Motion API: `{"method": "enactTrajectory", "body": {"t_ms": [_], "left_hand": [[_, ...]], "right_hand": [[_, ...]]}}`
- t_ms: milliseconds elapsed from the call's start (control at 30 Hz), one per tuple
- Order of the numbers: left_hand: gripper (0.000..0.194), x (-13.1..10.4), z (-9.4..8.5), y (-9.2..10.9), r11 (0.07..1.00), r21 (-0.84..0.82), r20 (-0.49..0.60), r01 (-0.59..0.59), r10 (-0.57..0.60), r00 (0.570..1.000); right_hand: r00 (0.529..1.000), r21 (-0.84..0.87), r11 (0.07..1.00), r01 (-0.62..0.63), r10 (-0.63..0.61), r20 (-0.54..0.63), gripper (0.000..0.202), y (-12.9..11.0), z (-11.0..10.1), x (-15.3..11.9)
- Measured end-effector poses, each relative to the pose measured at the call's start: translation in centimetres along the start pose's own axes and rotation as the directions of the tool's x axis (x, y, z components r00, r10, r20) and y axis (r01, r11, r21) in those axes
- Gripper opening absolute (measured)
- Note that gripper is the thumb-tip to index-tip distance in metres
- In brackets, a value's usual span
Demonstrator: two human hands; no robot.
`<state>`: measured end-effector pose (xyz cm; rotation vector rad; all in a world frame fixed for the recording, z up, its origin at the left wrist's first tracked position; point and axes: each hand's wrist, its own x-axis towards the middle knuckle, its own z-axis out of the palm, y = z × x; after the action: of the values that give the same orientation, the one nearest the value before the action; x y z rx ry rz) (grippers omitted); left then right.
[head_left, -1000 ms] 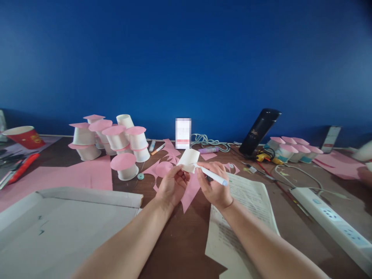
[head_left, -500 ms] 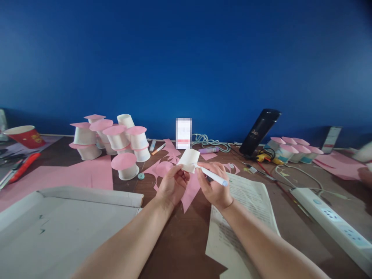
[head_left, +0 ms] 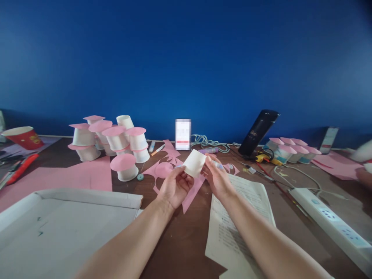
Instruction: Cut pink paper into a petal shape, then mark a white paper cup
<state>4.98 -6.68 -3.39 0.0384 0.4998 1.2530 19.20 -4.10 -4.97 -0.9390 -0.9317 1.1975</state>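
Note:
Between both hands is a small white paper cup [head_left: 194, 162], tilted above the table. My left hand [head_left: 175, 188] is closed on its lower left side. Something pale blue pokes out by the left fingertips, too small to name. My right hand [head_left: 217, 178] touches the cup's right side with its fingertips and also holds a white marker [head_left: 217, 165], of which only the light blue end shows. Beneath the hands lie pink paper scraps [head_left: 164, 169] with round cut-outs. A white cup topped with a pink disc [head_left: 123, 162] stands to the left.
Stacked white cups with pink discs [head_left: 113, 139] stand at the back left. A phone [head_left: 183, 135] leans on the blue wall. A printed sheet [head_left: 241, 217], a power strip [head_left: 328, 217] and a black bottle [head_left: 258, 133] are at the right. A white box lid [head_left: 87, 232] lies front left.
My right hand has turned, so the marker now lies mostly hidden behind the fingers. The white cup has tilted and shifted slightly right, with the right fingers now at its side.

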Motion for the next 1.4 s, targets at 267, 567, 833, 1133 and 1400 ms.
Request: {"method": "enactTrajectory", "body": {"t_ms": [267, 567, 833, 1133, 1400], "left_hand": [[0.017, -0.7, -0.4, -1.6, 0.98, 0.2, 0.13, 0.012, -0.038, 0.991], [0.008, 0.3, -0.5, -1.4, 0.991, 0.114, -0.048, -0.075, 0.081, 0.996], [0.008, 0.4, -0.5, -1.1, 0.981, 0.11, -0.003, -0.162, 0.163, 0.987], [0.009, 0.6, -0.8, -1.1, 0.973, 0.128, 0.0, -0.192, 0.193, 0.981], [0.009, 0.5, -0.7, -1.2, 0.97, 0.152, 0.009, -0.192, 0.192, 0.981]], "right_hand": [[1.0, 0.004, 1.0, 0.024, -0.023, -0.014, 0.046, -0.4, 0.1, 0.0], [0.938, -0.307, 0.921, 0.24, -0.302, -0.171, 0.044, -0.4, -0.6, 0.2], [0.683, -0.658, 0.392, 0.643, -0.682, 0.261, 0.019, -2.6, 0.1, -2.6], [0.633, -0.675, 0.263, 0.689, -0.672, 0.385, 0.011, -2.4, 0.5, -3.0], [0.629, -0.673, 0.247, 0.697, -0.662, 0.408, 0.011, -2.5, 0.6, -3.1]]}}
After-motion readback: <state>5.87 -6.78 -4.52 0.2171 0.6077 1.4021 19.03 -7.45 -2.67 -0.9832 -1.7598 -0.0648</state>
